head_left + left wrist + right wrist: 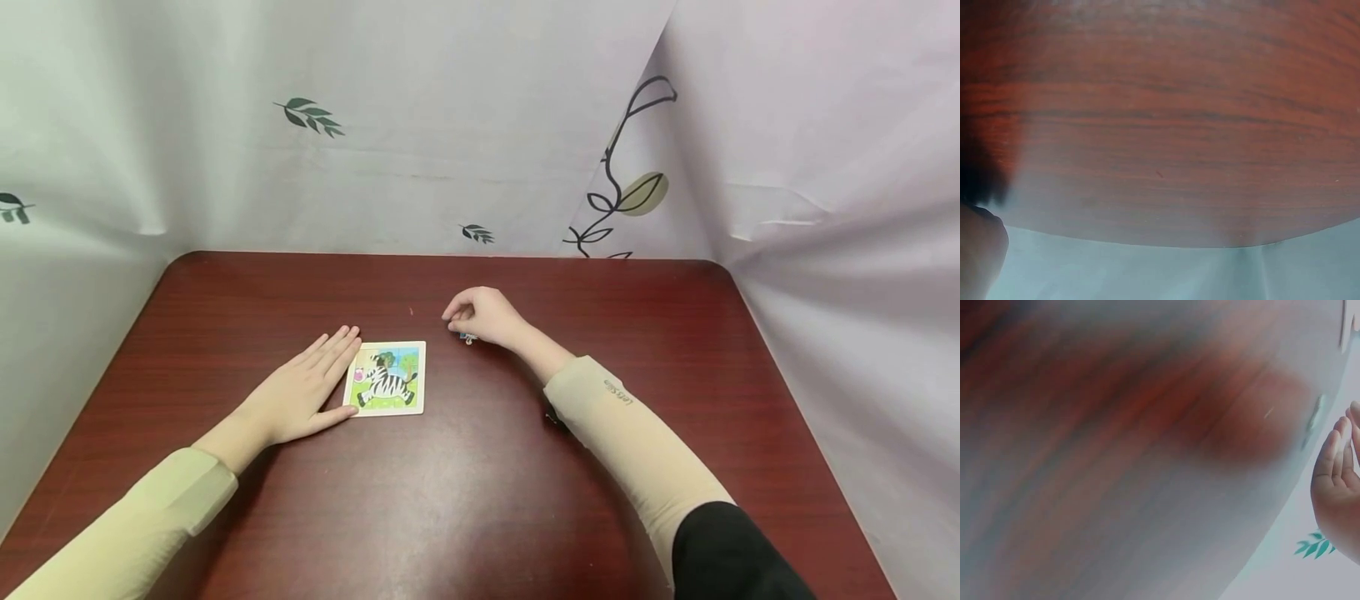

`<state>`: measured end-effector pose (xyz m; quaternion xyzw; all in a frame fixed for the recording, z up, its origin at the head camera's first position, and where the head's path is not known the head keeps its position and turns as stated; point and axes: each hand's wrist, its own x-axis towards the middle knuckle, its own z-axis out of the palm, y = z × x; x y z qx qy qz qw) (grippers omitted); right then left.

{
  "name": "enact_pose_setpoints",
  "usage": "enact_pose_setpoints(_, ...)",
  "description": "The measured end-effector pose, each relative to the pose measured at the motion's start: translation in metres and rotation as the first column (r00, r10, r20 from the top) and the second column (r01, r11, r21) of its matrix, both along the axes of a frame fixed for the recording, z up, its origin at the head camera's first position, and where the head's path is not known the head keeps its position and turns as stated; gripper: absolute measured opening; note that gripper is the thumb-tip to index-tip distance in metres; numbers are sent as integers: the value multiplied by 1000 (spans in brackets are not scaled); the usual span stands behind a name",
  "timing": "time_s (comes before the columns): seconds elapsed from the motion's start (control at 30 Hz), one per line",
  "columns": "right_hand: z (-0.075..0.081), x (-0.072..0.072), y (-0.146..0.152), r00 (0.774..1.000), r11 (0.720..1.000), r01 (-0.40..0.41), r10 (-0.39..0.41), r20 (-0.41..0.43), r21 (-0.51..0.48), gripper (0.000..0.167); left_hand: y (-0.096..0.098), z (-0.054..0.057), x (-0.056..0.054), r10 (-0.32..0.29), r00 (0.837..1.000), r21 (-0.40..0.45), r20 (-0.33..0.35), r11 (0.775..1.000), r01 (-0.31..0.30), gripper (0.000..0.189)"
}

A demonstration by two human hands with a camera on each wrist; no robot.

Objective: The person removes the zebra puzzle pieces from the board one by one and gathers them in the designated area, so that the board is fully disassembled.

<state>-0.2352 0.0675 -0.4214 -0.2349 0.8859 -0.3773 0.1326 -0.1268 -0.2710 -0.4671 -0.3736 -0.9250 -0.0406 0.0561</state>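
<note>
A square zebra jigsaw puzzle [386, 390] with a pale frame lies flat on the table. Its upper left part shows a plain pale patch. My left hand [311, 392] lies flat at the puzzle's left side, fingers straight, with fingertips and thumb tip on the frame's edge. To the right of the puzzle, my right hand [486, 315] hovers with bent fingers over a small blue and white puzzle piece [468, 337]. In the right wrist view the small piece [1315, 422] lies on the table, apart from the right fingers [1327, 453]. The left wrist view shows mostly tabletop.
The dark red wooden table [465, 500] has rounded far corners. A white curtain [450, 125] with leaf prints hangs behind it and along both sides. A small dark object [553, 417] shows by the right sleeve's cuff.
</note>
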Motion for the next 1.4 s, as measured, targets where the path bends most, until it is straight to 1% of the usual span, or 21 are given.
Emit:
enact_pose_setpoints(0.17, 2, 7, -18, 999, 998, -48, 48, 7, -45, 12, -1, -2, 0, 9, 1000, -6, 0, 1000, -9, 98)
enact_pose_setpoints(0.4, -1, 17, -38, 995, 993, -93, 95, 24, -73, 13, 0, -1, 0, 8, 1000, 1, 5, 1000, -8, 98)
enact_pose_setpoints(0.57, -1, 20, -51, 992, 989, -119, 123, 34, -85, 13, -1, -2, 0, 9, 1000, 2, 12, 1000, -9, 98)
enact_pose_setpoints(0.7, -2, 21, -61, 989, 987, -142, 146, 40, -74, 14, -1, -2, 0, 10, 1000, 3, 10, 1000, -10, 98)
enact_pose_setpoints(0.87, -2, 20, -69, 985, 985, -167, 169, 46, -42, 15, 0, -1, -1, 3, 1000, 11, 9, 1000, -3, 97)
enact_pose_setpoints(1.07, -3, 18, -76, 981, 981, -192, 191, 29, 30, 18, 1, -1, -1, 9, 1000, 8, 14, 1000, -9, 98)
enact_pose_setpoints(1.3, -6, 19, -79, 976, 968, -214, 219, -20, 134, 23, 1, -1, -1, 9, 1000, 3, 15, 1000, -9, 98)
enact_pose_setpoints(1.4, -7, 19, -80, 972, 961, -223, 233, -44, 163, 24, 1, -1, -1, 9, 1000, 1, 16, 1000, -9, 98)
